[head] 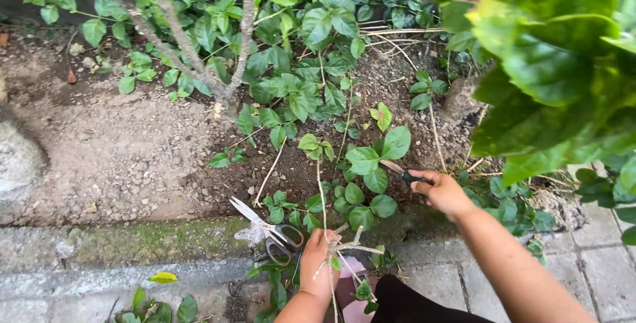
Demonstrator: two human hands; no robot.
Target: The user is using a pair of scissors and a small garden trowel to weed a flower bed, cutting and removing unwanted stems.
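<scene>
My left hand is closed around a thin woody stem of a small leafy plant near the stone kerb. My right hand is further right, gripping a small dark-handled cutting tool whose tip reaches in under the plant's leaves. The tool's blade is mostly hidden by a leaf. A pair of scissors lies open on the soil and kerb just left of my left hand, touching neither hand.
A shrub with bare grey trunks rises from the bed behind. Large blurred green leaves hang close at the upper right. A mossy stone kerb borders grey paving. Bare packed soil spreads left.
</scene>
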